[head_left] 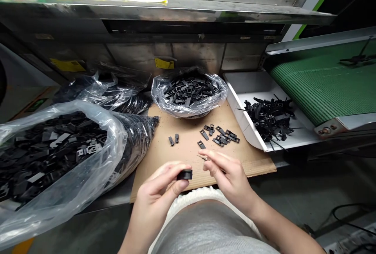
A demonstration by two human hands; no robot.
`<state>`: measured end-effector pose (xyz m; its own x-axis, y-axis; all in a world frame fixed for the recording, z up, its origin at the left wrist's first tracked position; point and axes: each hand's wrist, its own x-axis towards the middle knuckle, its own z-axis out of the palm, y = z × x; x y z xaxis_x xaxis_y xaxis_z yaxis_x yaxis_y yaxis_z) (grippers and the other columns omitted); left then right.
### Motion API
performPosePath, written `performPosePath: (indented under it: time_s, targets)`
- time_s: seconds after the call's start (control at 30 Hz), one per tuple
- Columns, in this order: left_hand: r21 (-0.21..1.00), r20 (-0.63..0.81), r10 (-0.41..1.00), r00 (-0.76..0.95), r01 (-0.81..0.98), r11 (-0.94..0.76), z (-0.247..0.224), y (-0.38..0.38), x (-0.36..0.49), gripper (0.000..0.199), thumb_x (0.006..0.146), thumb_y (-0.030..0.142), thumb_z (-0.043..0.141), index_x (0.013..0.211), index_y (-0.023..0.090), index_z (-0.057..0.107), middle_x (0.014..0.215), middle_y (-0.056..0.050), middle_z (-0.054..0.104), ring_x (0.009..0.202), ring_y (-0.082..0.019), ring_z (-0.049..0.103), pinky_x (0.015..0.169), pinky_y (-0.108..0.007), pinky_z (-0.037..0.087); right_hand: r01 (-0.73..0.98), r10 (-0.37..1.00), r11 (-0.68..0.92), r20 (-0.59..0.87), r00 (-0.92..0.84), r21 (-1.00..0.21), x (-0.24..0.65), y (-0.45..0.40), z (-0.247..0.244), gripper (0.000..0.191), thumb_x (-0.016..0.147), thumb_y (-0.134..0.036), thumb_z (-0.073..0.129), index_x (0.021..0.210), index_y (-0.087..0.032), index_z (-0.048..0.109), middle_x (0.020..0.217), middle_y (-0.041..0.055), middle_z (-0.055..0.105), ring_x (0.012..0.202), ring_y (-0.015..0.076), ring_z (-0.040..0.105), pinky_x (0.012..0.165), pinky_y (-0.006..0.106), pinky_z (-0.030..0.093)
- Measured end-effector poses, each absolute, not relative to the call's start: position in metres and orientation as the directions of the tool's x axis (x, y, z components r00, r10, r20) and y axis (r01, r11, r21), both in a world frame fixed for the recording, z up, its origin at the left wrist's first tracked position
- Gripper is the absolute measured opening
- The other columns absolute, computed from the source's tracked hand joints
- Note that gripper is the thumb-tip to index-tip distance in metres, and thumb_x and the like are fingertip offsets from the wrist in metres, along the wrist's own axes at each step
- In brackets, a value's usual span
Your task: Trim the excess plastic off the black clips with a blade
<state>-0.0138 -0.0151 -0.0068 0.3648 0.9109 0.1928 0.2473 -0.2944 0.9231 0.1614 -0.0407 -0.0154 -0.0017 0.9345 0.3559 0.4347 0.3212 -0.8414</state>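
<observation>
Near the cardboard's front edge, my left hand (164, 187) pinches a small black plastic part (185, 174) between thumb and fingers. To its right, my right hand (226, 175) is closed in a pinch on a small thin piece (203, 157), too fine to name surely. The two hands are apart. Just beyond my right fingertips lies a flat black plastic part with a slot (201, 144), and several similar slotted parts (225, 136) are scattered behind it. Two small black parts (173, 139) stand on the cardboard sheet (164, 122) beyond my left hand.
A plastic-lined bowl (189, 109) of black slotted parts stands at the back. Large clear bags (117, 136) of black pieces fill the left side. At right are a white tray (245, 122) with black spiky parts and a green conveyor belt (317, 85). A metal shelf (188, 9) spans above.
</observation>
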Motion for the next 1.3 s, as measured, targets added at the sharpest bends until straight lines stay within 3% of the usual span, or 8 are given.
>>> performPosePath:
  time_s: [0.17,0.33,0.67,0.9,1.13,1.3]
  targets:
    - [0.577,0.529,0.720,0.450,0.432,-0.693,-0.013,-0.009,-0.018,0.037,0.080,0.000,0.050,0.108,0.023,0.059,0.109,-0.004,0.058,0.101,-0.014,0.052,0.087,-0.024,0.041,0.444,0.978,0.208,0.192,-0.081,-0.871,0.163,-0.044,-0.004,0.020,0.090,-0.021,0.043,0.084,-0.017,0.062,0.071,0.0017,0.059,0.065,0.0121,0.053,0.059,0.023,0.041]
    - [0.463,0.585,0.626,0.516,0.422,-0.780,-0.013,-0.006,-0.021,0.041,0.078,-0.005,0.049,0.111,0.019,0.058,0.111,-0.007,0.056,0.102,-0.018,0.051,0.086,-0.031,0.042,0.495,0.980,0.193,0.148,-0.130,-0.847,0.160,-0.042,0.001,0.021,0.090,-0.020,0.043,0.084,-0.016,0.062,0.073,0.0023,0.062,0.066,0.0128,0.055,0.061,0.023,0.041]
    - [0.496,0.552,0.669,0.499,0.448,-0.744,-0.009,-0.006,-0.023,0.040,0.080,0.001,0.047,0.109,0.026,0.059,0.106,-0.006,0.060,0.099,-0.020,0.053,0.083,-0.033,0.044,0.490,0.975,0.191,0.105,-0.197,-0.850,0.163,-0.037,0.006,0.023,0.090,-0.020,0.043,0.078,-0.017,0.063,0.073,0.0014,0.064,0.066,0.0126,0.057,0.063,0.023,0.041]
    - [0.495,0.552,0.655,0.516,0.430,-0.755,-0.007,-0.006,-0.025,0.044,0.079,-0.002,0.048,0.110,0.027,0.058,0.106,-0.005,0.058,0.100,-0.020,0.052,0.084,-0.033,0.043,0.488,0.962,0.183,0.052,-0.270,-0.853,0.164,-0.033,0.011,0.031,0.089,-0.021,0.041,0.062,-0.016,0.055,0.055,-0.0044,0.045,0.053,0.0087,0.041,0.052,0.021,0.032]
    - [0.549,0.491,0.675,0.551,0.406,-0.730,-0.009,-0.004,-0.025,0.039,0.080,0.001,0.048,0.108,0.026,0.059,0.105,-0.004,0.060,0.098,-0.017,0.054,0.081,-0.027,0.044,0.307,0.894,-0.013,-0.148,-0.422,-0.952,0.175,-0.018,0.012,0.026,0.086,-0.029,0.046,0.076,-0.013,0.063,0.052,-0.0049,0.042,0.048,0.0071,0.036,0.045,0.020,0.028]
    - [0.613,0.495,0.756,0.428,0.445,-0.653,-0.011,-0.003,-0.023,0.028,0.081,0.011,0.053,0.102,0.026,0.062,0.098,-0.002,0.065,0.088,-0.016,0.061,0.077,-0.025,0.048,-0.001,0.748,-0.251,-0.193,-0.635,-0.968,0.177,-0.018,0.006,0.026,0.084,-0.033,0.050,0.075,-0.012,0.063,0.049,-0.0062,0.041,0.042,0.0045,0.034,0.040,0.018,0.026]
